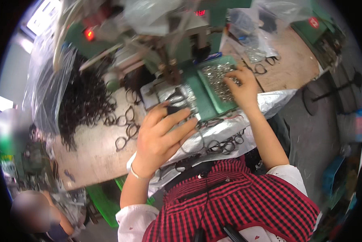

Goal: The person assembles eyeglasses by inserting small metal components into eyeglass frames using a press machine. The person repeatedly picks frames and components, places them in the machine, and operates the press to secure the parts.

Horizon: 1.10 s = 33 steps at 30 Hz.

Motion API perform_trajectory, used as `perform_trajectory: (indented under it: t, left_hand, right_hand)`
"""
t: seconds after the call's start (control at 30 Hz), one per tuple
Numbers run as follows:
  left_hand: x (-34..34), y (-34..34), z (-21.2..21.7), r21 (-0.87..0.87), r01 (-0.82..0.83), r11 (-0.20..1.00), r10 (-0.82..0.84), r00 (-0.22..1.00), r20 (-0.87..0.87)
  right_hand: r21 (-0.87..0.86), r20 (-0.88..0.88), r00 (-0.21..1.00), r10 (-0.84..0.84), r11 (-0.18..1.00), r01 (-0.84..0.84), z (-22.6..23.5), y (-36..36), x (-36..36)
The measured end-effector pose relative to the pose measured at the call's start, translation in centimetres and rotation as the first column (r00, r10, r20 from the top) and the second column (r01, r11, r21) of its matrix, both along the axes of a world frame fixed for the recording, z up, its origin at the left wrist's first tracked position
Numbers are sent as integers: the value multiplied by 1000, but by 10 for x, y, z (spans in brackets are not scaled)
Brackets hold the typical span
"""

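The left hand [161,137] is raised over the bench edge, its fingers loosely curled around a small dark part [173,109] pinched near the thumb — what the part is cannot be told. The right hand [242,85] reaches into a shallow green tray [208,94], fingers bent and spread down onto a heap of small shiny metal pieces [215,76]; whether it has hold of any is hidden.

The tray sits on a green machine [177,48] with a metal head just above the left hand. Crinkled silvery plastic sheet [229,125] covers the near edge, with black loop-shaped scissor handles [225,145] lying on it. More of them form a dark tangled pile [84,101] on the worn, pale wooden bench [96,149] at left, beside a clear, wrinkled plastic bag [48,88].

2 small red lights glow on the machine, upper left [89,34] and top centre [200,13]. A clear bag of small parts [251,36] lies behind the tray.
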<state>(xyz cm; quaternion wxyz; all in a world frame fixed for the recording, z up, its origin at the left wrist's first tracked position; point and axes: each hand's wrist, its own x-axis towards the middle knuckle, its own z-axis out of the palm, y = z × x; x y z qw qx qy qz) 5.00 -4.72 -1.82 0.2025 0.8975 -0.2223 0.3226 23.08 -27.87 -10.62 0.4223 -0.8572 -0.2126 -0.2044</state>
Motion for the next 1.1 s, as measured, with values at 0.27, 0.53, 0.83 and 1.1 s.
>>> perform_trajectory:
  t: [0.27,0.53,0.83,1.1]
  left_hand:
    - [-4,3,-15,-156,38,987,-28,997,66]
    - [-56,60,-70,-34,-596,802,592,786,179]
    - [-18,130,-151,96,-829,551,805,498,-323]
    - [-27,162,-50,-646,-628,434,317,778,-543]
  right_hand:
    - [-277,273,949,158,957,-80,-11,1,-13]
    - [715,-280,941,190,695,73,-53,-26,8]
    - [585,-181,975,129,811,2,-10,46,-13]
    - [319,-249,963,106,947,-22,-8,4,-16]
